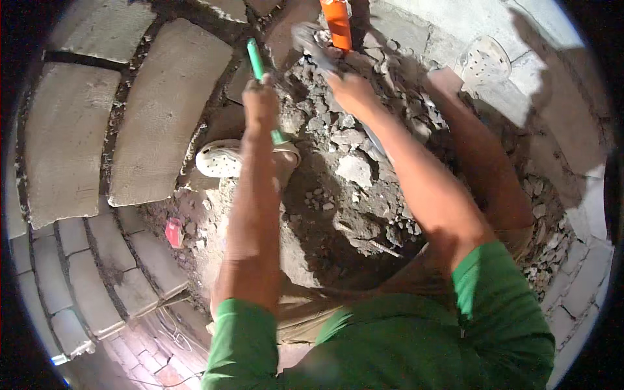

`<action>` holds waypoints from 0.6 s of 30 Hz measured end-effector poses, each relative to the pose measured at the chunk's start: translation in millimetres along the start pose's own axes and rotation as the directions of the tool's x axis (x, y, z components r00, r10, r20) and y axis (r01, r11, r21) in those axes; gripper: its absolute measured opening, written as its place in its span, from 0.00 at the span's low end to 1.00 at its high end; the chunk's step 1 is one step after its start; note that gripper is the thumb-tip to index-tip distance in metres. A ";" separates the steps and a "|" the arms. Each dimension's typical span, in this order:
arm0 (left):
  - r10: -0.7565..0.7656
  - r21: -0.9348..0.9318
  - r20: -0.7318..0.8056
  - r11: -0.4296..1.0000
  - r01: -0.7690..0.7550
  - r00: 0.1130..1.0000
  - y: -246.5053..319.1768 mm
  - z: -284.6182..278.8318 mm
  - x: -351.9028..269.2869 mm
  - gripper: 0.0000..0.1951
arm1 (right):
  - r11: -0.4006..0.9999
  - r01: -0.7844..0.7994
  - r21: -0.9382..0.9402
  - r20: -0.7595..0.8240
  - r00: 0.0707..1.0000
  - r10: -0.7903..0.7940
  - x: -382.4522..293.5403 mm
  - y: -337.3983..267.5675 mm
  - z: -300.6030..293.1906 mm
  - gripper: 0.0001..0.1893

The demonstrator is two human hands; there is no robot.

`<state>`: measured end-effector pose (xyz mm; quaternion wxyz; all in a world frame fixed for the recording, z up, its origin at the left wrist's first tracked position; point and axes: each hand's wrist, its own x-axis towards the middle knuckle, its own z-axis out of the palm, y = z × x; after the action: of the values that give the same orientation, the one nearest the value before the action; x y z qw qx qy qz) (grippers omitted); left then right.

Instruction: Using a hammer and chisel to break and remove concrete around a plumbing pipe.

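My left hand (261, 103) is closed around a green tool handle (254, 57), whose lower end shows below the wrist near my clog. In my right hand (348, 91) is a grey metal tool (314, 48), blurred, its kind unclear. The grey tool's head lies over broken rubble (317, 114) beside an orange tube-like object (338, 24) that stands at the top. A grey shaft also shows below my right forearm; whether it belongs to the same tool is hidden. Between my feet is a hollow of loose soil and pale broken chunks (354, 170).
Large stone slabs (170, 112) lie at the left, with narrow pavers (97, 287) below them. White perforated clogs (219, 158) are on my feet, left and right. A red packet or block (174, 232) rests on the soil. Pale paving borders the rubble at right.
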<state>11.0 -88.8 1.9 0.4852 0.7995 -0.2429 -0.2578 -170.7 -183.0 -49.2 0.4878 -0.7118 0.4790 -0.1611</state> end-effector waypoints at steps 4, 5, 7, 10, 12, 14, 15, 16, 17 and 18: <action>-0.287 -0.505 0.517 0.658 0.558 0.806 4.8 86.6 -83.7 0.10 | 0.958 0.053 -0.283 0.031 0.998 -0.046 -80.6 83.1 -18.5 0.30; -0.345 -0.412 0.471 0.728 0.548 0.812 -1.8 100.7 -103.5 0.11 | 0.974 0.017 -0.225 -0.030 0.999 -0.025 -99.2 100.1 -19.3 0.31; -0.369 -0.432 0.416 0.724 0.538 0.831 -24.1 90.7 -123.3 0.11 | 0.989 -0.111 -0.096 -0.031 0.994 0.108 -125.5 128.1 -18.1 0.33; -0.255 -0.363 0.176 0.881 0.303 0.951 -41.6 30.9 -104.9 0.18 | 0.938 -0.314 -0.149 -0.016 0.949 0.315 -129.9 143.5 -4.1 0.37; -0.031 -0.189 0.112 0.981 0.052 0.993 -38.3 -14.0 -81.1 0.20 | 0.937 -0.349 -0.027 0.079 0.933 0.351 -119.6 140.0 6.6 0.36; -0.001 -0.217 0.094 0.976 0.021 0.996 -23.8 -42.2 -54.7 0.24 | 0.919 -0.381 0.098 0.154 0.919 0.364 -109.0 129.9 12.9 0.36; 0.059 -0.130 0.068 0.990 -0.050 0.996 -16.2 -50.3 -44.8 0.23 | 0.960 -0.259 0.109 0.124 0.961 0.246 -105.5 123.1 13.9 0.36; 0.048 -0.096 0.056 0.994 -0.043 0.997 -7.7 -55.2 -35.0 0.23 | 0.985 -0.132 0.114 0.091 0.988 0.122 -102.4 115.3 12.4 0.36; 0.070 -0.063 0.054 0.996 -0.067 0.996 -0.7 -56.6 -26.5 0.23 | 0.988 -0.145 0.055 0.110 0.984 0.138 -101.1 106.8 9.1 0.35; 0.057 -0.069 0.053 0.996 -0.053 0.997 3.1 -56.3 -20.6 0.23 | 0.988 -0.156 -0.005 0.129 0.979 0.155 -99.3 97.1 4.7 0.34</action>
<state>31.5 -40.3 30.7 0.5119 0.7683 -0.2693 -0.2743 -266.9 -103.5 -110.2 0.5306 -0.6800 0.5001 -0.0774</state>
